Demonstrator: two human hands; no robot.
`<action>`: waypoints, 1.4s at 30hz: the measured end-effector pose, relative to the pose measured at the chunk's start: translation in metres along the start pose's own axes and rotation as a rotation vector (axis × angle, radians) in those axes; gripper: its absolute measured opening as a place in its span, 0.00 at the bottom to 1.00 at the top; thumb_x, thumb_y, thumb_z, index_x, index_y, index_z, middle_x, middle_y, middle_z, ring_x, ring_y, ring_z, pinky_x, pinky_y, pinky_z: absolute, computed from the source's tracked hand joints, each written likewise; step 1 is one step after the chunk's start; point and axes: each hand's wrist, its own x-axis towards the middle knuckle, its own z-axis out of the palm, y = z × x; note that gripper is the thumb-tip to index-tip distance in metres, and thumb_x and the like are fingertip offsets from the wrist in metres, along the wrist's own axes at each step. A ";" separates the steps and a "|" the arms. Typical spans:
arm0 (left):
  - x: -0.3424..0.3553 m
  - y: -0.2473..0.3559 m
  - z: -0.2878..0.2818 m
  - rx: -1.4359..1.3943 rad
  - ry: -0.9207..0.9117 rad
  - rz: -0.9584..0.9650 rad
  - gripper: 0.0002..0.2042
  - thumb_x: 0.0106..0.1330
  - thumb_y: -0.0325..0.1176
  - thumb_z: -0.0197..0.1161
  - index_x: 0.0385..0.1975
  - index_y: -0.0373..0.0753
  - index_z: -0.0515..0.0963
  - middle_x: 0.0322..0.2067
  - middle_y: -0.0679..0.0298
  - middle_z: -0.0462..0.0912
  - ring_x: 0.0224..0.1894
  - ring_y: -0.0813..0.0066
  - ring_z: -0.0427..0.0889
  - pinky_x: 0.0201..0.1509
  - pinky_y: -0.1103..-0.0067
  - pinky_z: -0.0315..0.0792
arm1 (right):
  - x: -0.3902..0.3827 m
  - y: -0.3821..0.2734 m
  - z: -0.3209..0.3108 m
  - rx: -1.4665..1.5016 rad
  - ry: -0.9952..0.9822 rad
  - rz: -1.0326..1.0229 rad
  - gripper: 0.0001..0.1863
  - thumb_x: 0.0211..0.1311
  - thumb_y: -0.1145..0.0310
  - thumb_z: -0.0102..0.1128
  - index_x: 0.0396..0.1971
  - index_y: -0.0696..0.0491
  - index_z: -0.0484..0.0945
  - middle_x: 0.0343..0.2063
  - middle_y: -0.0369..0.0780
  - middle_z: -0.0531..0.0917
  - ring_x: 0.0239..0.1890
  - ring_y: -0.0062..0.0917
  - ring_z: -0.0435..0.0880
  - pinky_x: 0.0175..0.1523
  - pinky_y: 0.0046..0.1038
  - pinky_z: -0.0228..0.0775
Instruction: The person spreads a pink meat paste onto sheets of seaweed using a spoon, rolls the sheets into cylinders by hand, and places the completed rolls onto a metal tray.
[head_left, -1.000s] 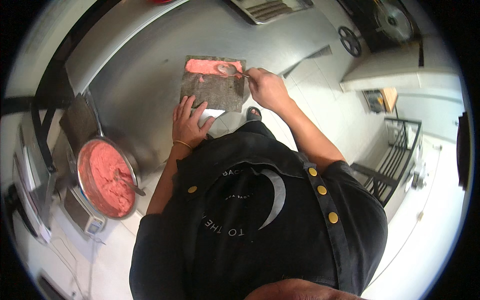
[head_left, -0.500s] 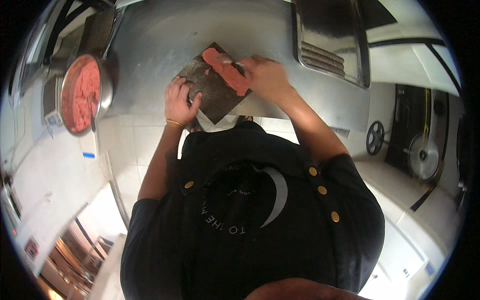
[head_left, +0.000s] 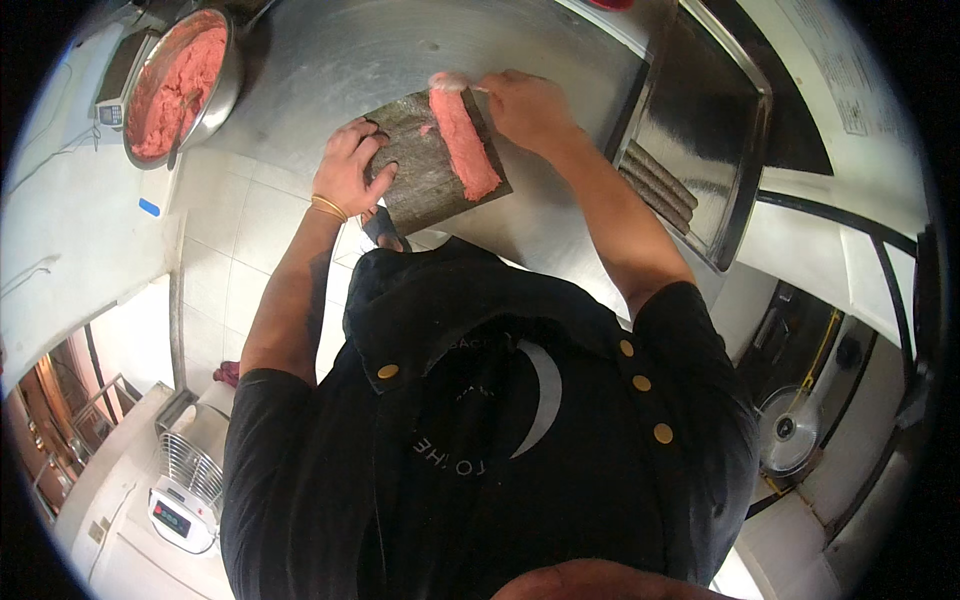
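A dark green, nearly black nori sheet (head_left: 412, 200) lies on the steel table, its near corner reaching the front edge. Along its right part runs a thick strip of pink minced paste (head_left: 463, 145), with a small dab beside it. My left hand (head_left: 348, 172) rests on the sheet's left side, fingers apart, holding nothing. In my right hand (head_left: 525, 110) is the handle of a spoon (head_left: 449, 83). The spoon's pale bowl touches the far end of the strip; my fingers hide most of its handle.
On the left stands a steel bowl (head_left: 232, 88) of pink paste with a utensil in it, next to a scale (head_left: 110, 112). A metal tray (head_left: 735, 160) at the right holds several dark rolls (head_left: 655, 190). The steel table's (head_left: 330, 60) front edge runs close to my body.
The spoon has moved from the strip's middle to its far end, my right hand with it. The strip looks straighter and more even. My left hand stays on the sheet; the view has turned.
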 end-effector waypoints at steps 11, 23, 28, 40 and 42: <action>0.002 0.003 -0.005 0.003 -0.012 -0.040 0.24 0.57 0.42 0.71 0.54 0.41 0.82 0.55 0.53 0.78 0.64 0.49 0.75 0.68 0.59 0.70 | 0.006 0.026 -0.026 0.008 -0.073 -0.131 0.14 0.66 0.64 0.56 0.48 0.43 0.86 0.40 0.39 0.88 0.44 0.40 0.87 0.49 0.43 0.80; 0.005 0.008 -0.009 0.014 -0.040 -0.069 0.24 0.57 0.42 0.69 0.53 0.40 0.81 0.55 0.52 0.77 0.64 0.49 0.74 0.69 0.59 0.69 | 0.045 0.042 -0.032 0.025 -0.123 -0.377 0.13 0.65 0.64 0.58 0.45 0.46 0.86 0.41 0.38 0.89 0.45 0.40 0.87 0.49 0.43 0.80; 0.006 0.008 -0.012 0.009 -0.042 -0.048 0.24 0.57 0.42 0.69 0.53 0.40 0.81 0.54 0.52 0.77 0.63 0.48 0.75 0.68 0.58 0.70 | 0.076 0.051 -0.021 0.014 -0.084 -0.421 0.10 0.64 0.61 0.56 0.40 0.45 0.84 0.36 0.42 0.87 0.43 0.43 0.87 0.49 0.48 0.79; 0.006 0.006 -0.010 0.010 -0.045 -0.059 0.24 0.58 0.42 0.69 0.54 0.41 0.80 0.54 0.53 0.76 0.63 0.48 0.74 0.69 0.56 0.70 | 0.097 0.053 -0.031 0.092 -0.202 -0.555 0.12 0.63 0.62 0.57 0.41 0.46 0.87 0.38 0.42 0.88 0.44 0.42 0.87 0.51 0.47 0.79; 0.007 0.006 -0.010 0.009 -0.052 -0.060 0.24 0.58 0.42 0.69 0.55 0.41 0.80 0.54 0.53 0.76 0.64 0.48 0.74 0.69 0.56 0.70 | 0.096 0.057 -0.021 0.086 -0.225 -0.559 0.12 0.63 0.62 0.58 0.41 0.46 0.87 0.39 0.42 0.89 0.44 0.42 0.87 0.51 0.47 0.79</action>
